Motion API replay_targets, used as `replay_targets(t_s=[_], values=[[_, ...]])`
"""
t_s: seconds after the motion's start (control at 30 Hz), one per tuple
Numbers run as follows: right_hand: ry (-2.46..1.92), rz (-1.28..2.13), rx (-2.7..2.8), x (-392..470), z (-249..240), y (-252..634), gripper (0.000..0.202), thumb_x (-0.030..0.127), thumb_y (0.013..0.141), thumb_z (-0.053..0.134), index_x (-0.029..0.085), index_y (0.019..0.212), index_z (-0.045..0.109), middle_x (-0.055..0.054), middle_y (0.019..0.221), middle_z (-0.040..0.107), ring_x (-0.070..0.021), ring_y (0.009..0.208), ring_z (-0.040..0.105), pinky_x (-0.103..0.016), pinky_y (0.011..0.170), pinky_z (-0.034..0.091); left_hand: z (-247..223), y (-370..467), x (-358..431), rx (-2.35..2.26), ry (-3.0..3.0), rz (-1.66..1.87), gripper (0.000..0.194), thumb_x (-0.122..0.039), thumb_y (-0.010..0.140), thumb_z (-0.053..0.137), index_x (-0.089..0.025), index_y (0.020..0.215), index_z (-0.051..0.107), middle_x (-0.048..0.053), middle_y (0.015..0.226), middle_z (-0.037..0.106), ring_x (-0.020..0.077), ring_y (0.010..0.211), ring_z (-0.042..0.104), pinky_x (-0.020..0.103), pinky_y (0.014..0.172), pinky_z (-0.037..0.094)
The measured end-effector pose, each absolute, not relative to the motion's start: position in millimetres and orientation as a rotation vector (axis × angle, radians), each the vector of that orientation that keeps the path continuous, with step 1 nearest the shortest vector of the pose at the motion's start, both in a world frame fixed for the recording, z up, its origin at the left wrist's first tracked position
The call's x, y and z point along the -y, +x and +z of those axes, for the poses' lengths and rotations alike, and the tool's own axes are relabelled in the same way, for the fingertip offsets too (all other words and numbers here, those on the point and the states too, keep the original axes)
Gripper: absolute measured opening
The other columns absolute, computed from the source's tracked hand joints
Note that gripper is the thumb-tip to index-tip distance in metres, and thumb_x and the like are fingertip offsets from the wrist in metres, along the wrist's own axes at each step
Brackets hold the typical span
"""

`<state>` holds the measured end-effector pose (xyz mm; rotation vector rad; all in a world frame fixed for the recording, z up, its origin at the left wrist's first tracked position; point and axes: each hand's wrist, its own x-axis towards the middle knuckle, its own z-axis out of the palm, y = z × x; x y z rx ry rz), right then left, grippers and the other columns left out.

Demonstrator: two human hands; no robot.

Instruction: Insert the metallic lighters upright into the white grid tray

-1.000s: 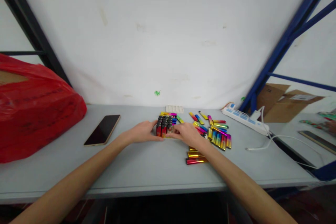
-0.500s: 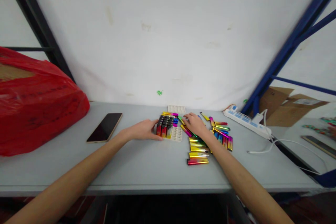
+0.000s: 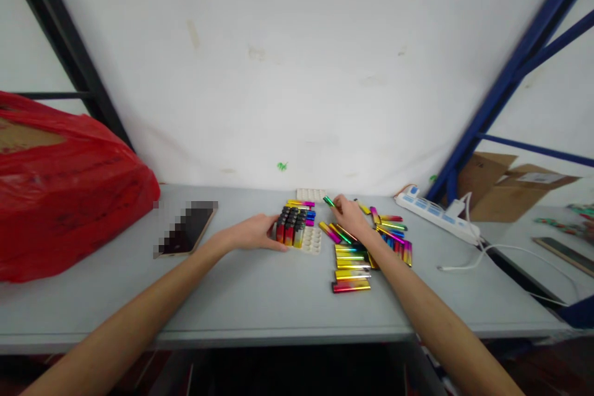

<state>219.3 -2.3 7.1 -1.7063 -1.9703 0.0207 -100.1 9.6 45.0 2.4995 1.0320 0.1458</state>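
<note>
Black-topped lighters [image 3: 289, 230] stand upright in rows in a white tray with round holes [image 3: 312, 240], whose right part shows bare holes. My left hand [image 3: 254, 232] cups the left side of these lighters, thumb at the front and fingers behind. To the right, my right hand [image 3: 351, 216] pinches a shiny green lighter [image 3: 329, 201], tilted and raised over the table. Loose metallic lighters [image 3: 351, 264] in yellow, red and other colours lie under and beside my right forearm. A few more lighters [image 3: 301, 203] lie flat behind the standing ones.
A second white holed tray [image 3: 310, 194] is by the wall. A partly pixelated phone [image 3: 197, 227] and a red plastic bag [image 3: 69, 192] are on the left. On the right are a power strip [image 3: 436, 215] with a white cable and a cardboard box [image 3: 505, 189] beyond the blue frame.
My right hand has picked up a green lighter from the loose ones and raised it slightly. My left hand stays against the standing lighters.
</note>
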Motion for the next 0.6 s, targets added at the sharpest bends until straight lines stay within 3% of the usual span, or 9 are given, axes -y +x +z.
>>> replay_targets(t_s=[0.17,0.3,0.37,0.43,0.5,0.6], values=[[-1.318,0.397,1.724,4,5,222,0.038,0.030,0.095,0.054,0.017,0.131,0.049,-0.008,0.098,0.074,-0.0202,0.090,0.071,-0.034,0.082,0.053,45,-101,-9,-0.994,2.464,0.154,0.070,-0.071,0.071,0.074,-0.022,0.120,0.062,0.003,0.097,0.073,0.0225,0.080,0.067,0.028,0.066,0.047],[-1.126,0.768,1.519,8,10,209,0.038,0.043,0.090,0.056,0.021,0.121,0.052,-0.002,0.094,0.065,-0.0162,0.076,0.069,-0.031,0.074,0.056,45,-100,-9,-0.996,2.462,0.151,0.070,-0.070,0.071,0.075,-0.022,0.121,0.061,0.003,0.098,0.073,0.0232,0.082,0.067,0.028,0.068,0.048],[-1.070,0.907,1.459,13,14,201,0.037,0.050,0.089,0.057,0.022,0.114,0.052,0.002,0.090,0.060,-0.0108,0.060,0.061,-0.026,0.059,0.051,46,-100,-9,-1.004,2.469,0.154,0.070,-0.069,0.072,0.075,-0.022,0.122,0.061,0.003,0.098,0.073,0.0230,0.081,0.067,0.028,0.069,0.048],[-1.076,0.998,1.431,18,18,192,0.038,0.057,0.089,0.056,0.024,0.108,0.048,0.006,0.081,0.053,-0.0069,0.049,0.045,-0.020,0.045,0.037,46,-100,-8,-1.004,2.477,0.159,0.069,-0.068,0.072,0.074,-0.022,0.122,0.061,0.003,0.097,0.073,0.0226,0.080,0.067,0.028,0.068,0.047],[-1.108,1.026,1.426,24,20,184,0.040,0.063,0.091,0.053,0.026,0.101,0.044,0.010,0.069,0.042,-0.0068,0.044,0.032,-0.019,0.040,0.026,46,-100,-7,-0.998,2.483,0.166,0.067,-0.068,0.073,0.074,-0.023,0.121,0.061,0.002,0.096,0.073,0.0223,0.079,0.066,0.028,0.067,0.047],[-1.165,0.874,1.525,31,21,174,0.044,0.071,0.096,0.039,0.027,0.090,0.038,0.011,0.061,0.030,-0.0096,0.043,0.027,-0.021,0.041,0.026,45,-100,-8,-1.000,2.492,0.170,0.069,-0.070,0.072,0.073,-0.022,0.121,0.061,0.002,0.094,0.072,0.0225,0.078,0.067,0.028,0.066,0.046]])
